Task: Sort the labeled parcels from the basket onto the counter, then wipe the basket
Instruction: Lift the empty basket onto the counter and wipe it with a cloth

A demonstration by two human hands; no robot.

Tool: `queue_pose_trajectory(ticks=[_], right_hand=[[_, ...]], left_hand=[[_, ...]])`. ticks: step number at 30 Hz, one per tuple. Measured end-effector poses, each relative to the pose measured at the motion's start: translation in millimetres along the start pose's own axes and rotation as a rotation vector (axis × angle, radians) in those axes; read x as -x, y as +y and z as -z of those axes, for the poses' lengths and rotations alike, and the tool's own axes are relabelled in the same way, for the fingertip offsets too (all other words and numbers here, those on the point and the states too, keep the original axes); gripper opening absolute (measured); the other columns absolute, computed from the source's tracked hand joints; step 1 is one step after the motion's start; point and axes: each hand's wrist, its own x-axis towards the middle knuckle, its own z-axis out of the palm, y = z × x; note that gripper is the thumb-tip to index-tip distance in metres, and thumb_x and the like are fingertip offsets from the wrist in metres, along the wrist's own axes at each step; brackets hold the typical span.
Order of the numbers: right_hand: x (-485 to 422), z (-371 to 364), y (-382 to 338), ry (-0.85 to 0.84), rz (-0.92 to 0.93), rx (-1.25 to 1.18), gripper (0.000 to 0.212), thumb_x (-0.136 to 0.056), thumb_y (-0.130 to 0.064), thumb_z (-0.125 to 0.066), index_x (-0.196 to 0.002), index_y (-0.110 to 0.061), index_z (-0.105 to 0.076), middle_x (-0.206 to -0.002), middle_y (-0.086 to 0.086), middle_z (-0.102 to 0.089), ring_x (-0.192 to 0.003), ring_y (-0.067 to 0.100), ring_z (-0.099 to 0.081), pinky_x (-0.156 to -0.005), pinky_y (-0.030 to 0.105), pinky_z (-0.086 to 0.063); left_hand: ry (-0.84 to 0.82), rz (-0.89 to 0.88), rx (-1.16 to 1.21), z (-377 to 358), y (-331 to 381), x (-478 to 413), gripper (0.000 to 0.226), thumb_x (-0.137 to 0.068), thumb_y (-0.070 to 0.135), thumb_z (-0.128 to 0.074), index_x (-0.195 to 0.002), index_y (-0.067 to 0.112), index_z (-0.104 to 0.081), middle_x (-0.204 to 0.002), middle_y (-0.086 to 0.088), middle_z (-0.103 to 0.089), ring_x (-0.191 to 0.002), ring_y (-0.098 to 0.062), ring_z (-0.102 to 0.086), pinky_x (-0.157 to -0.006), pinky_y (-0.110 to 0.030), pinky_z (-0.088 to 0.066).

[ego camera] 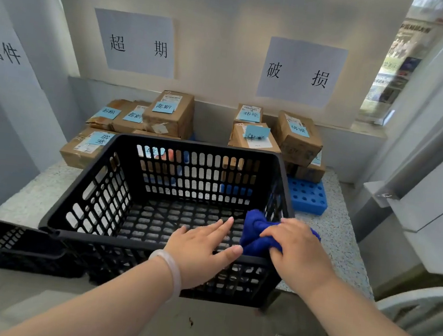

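The black basket (203,146) stands on the speckled tabletop (339,236), its near edge jutting out over the front. The person's left hand (200,244) lies across the near rim with fingers straight and spread, reaching into the basket and holding nothing; from here the palm seems to rest on the rim, though it may only hover just above. A pale bracelet (173,270) sits on that wrist. The right hand (299,251) is curled round a bunched blue cloth (256,227), at the basket's near right corner, against the inside of its right wall.

Behind the basket, against the wall, the labelled parcels sit in two stacks well apart: the left stack (170,113) under one paper sign (136,43), the right stack (295,137) under another sign (301,73). Each box carries a light blue note. A blue holed rack (308,195) lies just beside the basket's far right corner. A second black basket (13,243) sits lower, at the left.
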Motion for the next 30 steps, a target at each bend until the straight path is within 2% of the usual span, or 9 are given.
queue_pose_trajectory(ticks=[3, 6, 10, 13, 16, 21, 24, 28, 30], right_hand=[[-7, 7, -15, -0.177, -0.037, -0.024, 0.031, -0.084, -0.019, -0.056, -0.106, -0.038, -0.069, -0.099, -0.013, -0.068, -0.101, 0.011, -0.056, -0.092, 0.022, -0.038], [-22, 7, -26, -0.294, -0.111, -0.093, 0.034, -0.09, -0.024, -0.053, -0.117, -0.044, -0.06, -0.116, -0.018, -0.063, -0.112, 0.007, -0.053, -0.092, 0.027, -0.045], [-53, -5, -41, -0.202, -0.26, -0.302, 0.028, -0.096, -0.027, -0.053, -0.119, -0.04, -0.057, -0.116, -0.014, -0.061, -0.108, 0.011, -0.056, -0.092, 0.033, -0.047], [-81, -22, -56, -0.157, -0.359, -0.426, 0.017, -0.098, -0.032, -0.055, -0.113, -0.039, -0.054, -0.105, -0.012, -0.062, -0.098, 0.01, -0.057, -0.083, 0.032, -0.045], [-114, -47, -68, -0.211, -0.491, -0.492, 0.014, -0.099, -0.032, -0.054, -0.113, -0.035, -0.052, -0.103, -0.011, -0.058, -0.096, 0.012, -0.054, -0.082, 0.032, -0.043], [-182, -79, -87, -0.01, -0.795, -0.785, 0.03, -0.1, -0.028, -0.053, -0.13, -0.023, -0.052, -0.113, 0.002, -0.054, -0.104, 0.021, -0.052, -0.094, 0.035, -0.044], [-218, -98, -102, 0.136, -0.947, -0.953, 0.04, -0.097, -0.027, -0.058, -0.135, -0.022, -0.049, -0.12, 0.005, -0.057, -0.107, 0.025, -0.054, -0.1, 0.041, -0.046], [-261, -126, -126, 0.282, -1.019, -0.988, 0.06, -0.086, -0.03, -0.073, -0.138, -0.022, -0.044, -0.132, 0.005, -0.055, -0.115, 0.028, -0.056, -0.093, 0.04, -0.05], [-276, -139, -143, 0.357, -1.075, -1.014, 0.067, -0.082, -0.027, -0.078, -0.138, -0.022, -0.042, -0.136, 0.006, -0.052, -0.117, 0.028, -0.056, -0.097, 0.041, -0.049]], left_hand=[[0.011, -0.014, 0.012, 2, -1, -1, 0.071, -0.094, 0.072, -0.015, -0.155, 0.043, 0.005, -0.165, 0.017, -0.007, -0.151, -0.009, -0.014, -0.123, -0.045, -0.005], [0.015, -0.046, 0.171, 9, -7, -3, 0.07, -0.098, 0.066, -0.025, -0.157, 0.039, 0.002, -0.165, 0.014, -0.011, -0.15, -0.009, -0.017, -0.123, -0.04, -0.014], [0.001, -0.085, 0.626, 33, -26, -2, 0.065, -0.103, 0.05, -0.036, -0.158, 0.033, -0.005, -0.164, 0.015, -0.013, -0.145, 0.004, -0.011, -0.114, -0.019, -0.011], [0.054, -0.069, 0.615, 54, -60, -6, 0.061, -0.104, 0.046, -0.035, -0.158, 0.034, -0.008, -0.162, 0.018, -0.014, -0.134, 0.012, -0.01, -0.109, -0.014, -0.008], [0.098, 0.016, 0.532, 75, -111, -12, 0.065, -0.099, 0.058, -0.031, -0.157, 0.039, -0.008, -0.164, 0.019, -0.007, -0.145, 0.005, -0.002, -0.119, -0.025, -0.005], [0.315, 0.197, 0.152, 105, -202, -32, 0.093, -0.073, 0.087, 0.001, -0.155, 0.044, -0.007, -0.164, 0.019, 0.004, -0.15, -0.004, 0.012, -0.125, -0.038, 0.002], [0.338, 0.234, 0.193, 115, -245, -46, 0.115, -0.052, 0.099, 0.014, -0.153, 0.048, -0.003, -0.164, 0.019, 0.007, -0.15, -0.004, 0.015, -0.123, -0.036, 0.003], [0.329, 0.181, 0.344, 119, -259, -52, 0.08, -0.071, 0.091, 0.0, -0.144, 0.058, 0.006, -0.164, 0.02, 0.008, -0.149, 0.001, 0.011, -0.122, -0.03, 0.003], [0.384, 0.166, 0.397, 116, -260, -50, 0.079, -0.07, 0.093, 0.0, -0.142, 0.062, 0.011, -0.163, 0.022, 0.01, -0.148, 0.003, 0.012, -0.123, -0.03, 0.001]])
